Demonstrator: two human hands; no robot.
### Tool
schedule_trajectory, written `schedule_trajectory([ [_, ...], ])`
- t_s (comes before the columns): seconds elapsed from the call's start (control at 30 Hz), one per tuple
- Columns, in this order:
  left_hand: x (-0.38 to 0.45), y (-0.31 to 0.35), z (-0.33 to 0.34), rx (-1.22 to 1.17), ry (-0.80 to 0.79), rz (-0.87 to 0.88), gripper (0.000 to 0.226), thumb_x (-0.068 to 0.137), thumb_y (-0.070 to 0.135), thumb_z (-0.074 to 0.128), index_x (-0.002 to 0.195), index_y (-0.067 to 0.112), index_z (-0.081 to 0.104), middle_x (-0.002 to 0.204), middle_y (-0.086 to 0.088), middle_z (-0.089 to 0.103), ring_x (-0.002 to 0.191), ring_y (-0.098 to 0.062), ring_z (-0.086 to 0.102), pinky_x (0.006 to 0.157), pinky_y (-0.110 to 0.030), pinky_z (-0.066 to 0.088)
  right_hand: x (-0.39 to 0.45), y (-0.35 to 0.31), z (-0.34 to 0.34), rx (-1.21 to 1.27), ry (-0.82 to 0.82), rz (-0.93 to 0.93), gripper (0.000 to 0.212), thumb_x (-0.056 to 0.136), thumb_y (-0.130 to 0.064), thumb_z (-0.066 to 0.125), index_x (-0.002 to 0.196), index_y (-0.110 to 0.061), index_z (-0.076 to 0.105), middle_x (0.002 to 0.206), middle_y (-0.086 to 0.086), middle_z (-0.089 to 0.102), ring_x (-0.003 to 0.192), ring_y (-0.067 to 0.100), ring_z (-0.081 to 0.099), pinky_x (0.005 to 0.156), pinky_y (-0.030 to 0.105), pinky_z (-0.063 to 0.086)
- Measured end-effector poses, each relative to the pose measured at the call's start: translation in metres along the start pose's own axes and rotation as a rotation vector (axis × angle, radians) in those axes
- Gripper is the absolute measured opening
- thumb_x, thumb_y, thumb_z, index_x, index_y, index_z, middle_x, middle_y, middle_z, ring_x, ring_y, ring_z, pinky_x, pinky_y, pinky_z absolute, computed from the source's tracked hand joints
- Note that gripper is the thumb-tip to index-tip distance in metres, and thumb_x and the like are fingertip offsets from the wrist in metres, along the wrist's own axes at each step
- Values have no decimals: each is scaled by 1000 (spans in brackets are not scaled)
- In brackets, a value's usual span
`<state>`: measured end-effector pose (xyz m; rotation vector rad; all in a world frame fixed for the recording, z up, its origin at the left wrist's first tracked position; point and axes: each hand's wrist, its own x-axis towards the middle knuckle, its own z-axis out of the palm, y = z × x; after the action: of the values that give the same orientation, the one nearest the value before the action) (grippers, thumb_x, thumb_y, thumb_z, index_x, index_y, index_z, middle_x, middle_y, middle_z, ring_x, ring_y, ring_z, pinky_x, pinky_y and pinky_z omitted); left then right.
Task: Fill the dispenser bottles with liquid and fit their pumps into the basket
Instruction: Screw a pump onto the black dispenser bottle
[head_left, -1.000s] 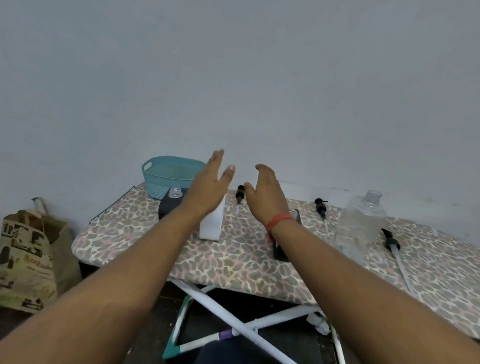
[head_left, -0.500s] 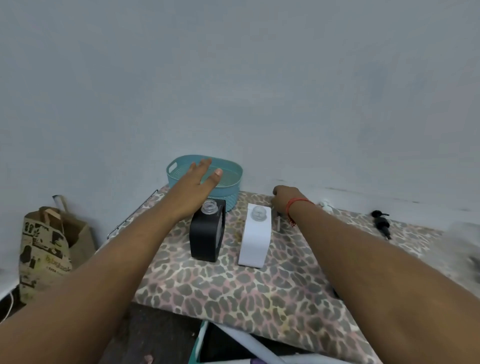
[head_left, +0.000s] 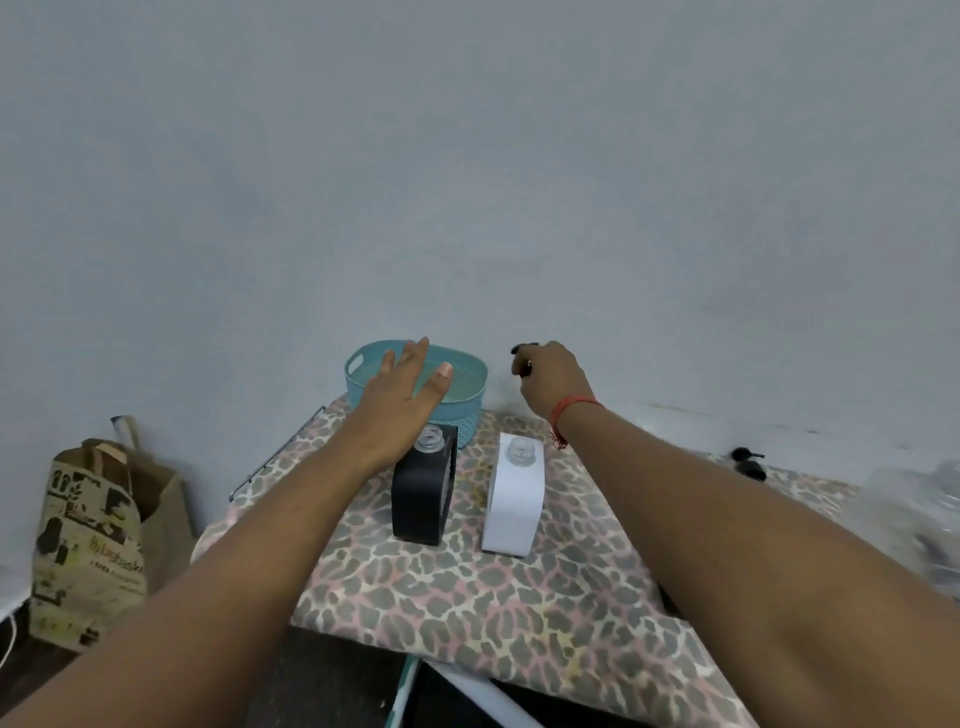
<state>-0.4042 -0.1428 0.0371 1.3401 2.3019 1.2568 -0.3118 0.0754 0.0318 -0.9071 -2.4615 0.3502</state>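
1. Now the right hand (head_left: 553, 376), a little above the centre of the frame, has its fingers curled around a small dark thing, I think a pump (head_left: 521, 349), though most of it is hidden.
2. The left hand (head_left: 402, 400) is flat with straight fingers and grasps nothing; it hovers in front of the teal basket (head_left: 470, 410).
3. The black bottle (head_left: 423, 491) and the white bottle (head_left: 511, 501) stand upright in the middle, side by side but apart, necks uncovered.
4. Whether they have liquid inside, I cannot tell.
5. To do this step well, I would steady one bottle with the free hand, hold the pump vertical, and lower its tube straight into the neck.
6. Another pump (head_left: 748, 464) lies at the right on the patterned board (head_left: 467, 613).
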Motion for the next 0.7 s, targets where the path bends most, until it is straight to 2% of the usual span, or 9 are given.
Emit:
schedule_trajectory([
  [0.13, -16, 25, -12, 1, 13, 19, 90, 82, 77, 21, 160, 34, 5, 168, 9, -2, 153, -10, -12, 125, -45, -1, -12, -47, -38, 179, 114, -143, 24, 92, -3, 55, 104, -17, 70, 110, 8, 56, 97, 25, 58, 82, 28, 44],
  [0.23, -34, 41, -25, 50, 50, 30, 87, 85, 74, 19, 160, 34, 0, 168, 8, -6, 153, -12, -13, 124, -46, -3, -31, -86, -64, 376, 184, -221, 21, 90, -2, 56, 99, -19, 65, 113, 4, 57, 96, 21, 61, 82, 34, 54],
  [0.33, -54, 49, -38, 92, 83, 26, 86, 88, 72, 20, 160, 32, -4, 168, 6, -9, 154, -15, -12, 124, -47, -3, -53, -118, -80, 488, 269, -276, 22, 90, -2, 58, 98, -23, 55, 113, 0, 57, 90, 14, 62, 80, 31, 55],
  [0.47, -74, 41, -43, 106, 94, -5, 82, 98, 64, 33, 160, 27, -5, 169, 2, -8, 154, -19, -11, 124, -51, -1, -75, -140, -83, 630, 276, -214, 25, 90, -3, 61, 102, -17, 43, 114, 3, 59, 96, 20, 64, 77, 31, 56],
  [0.6, -83, 25, -36, 120, 88, -32, 88, 97, 63, 42, 161, 24, -5, 169, 0, -5, 154, -24, -10, 124, -54, 2, -91, -142, -74, 687, 255, -156, 31, 89, -4, 62, 104, -17, 38, 113, 7, 58, 98, 23, 65, 67, 25, 51],
  [0.7, -85, 11, -23, 109, 76, -50, 93, 94, 64, 48, 161, 24, -3, 169, 0, 1, 155, -27, -9, 123, -57, 10, -96, -138, -65, 695, 233, -141, 35, 89, -3, 62, 105, -20, 35, 113, 4, 56, 99, 22, 65, 67, 23, 50],
])
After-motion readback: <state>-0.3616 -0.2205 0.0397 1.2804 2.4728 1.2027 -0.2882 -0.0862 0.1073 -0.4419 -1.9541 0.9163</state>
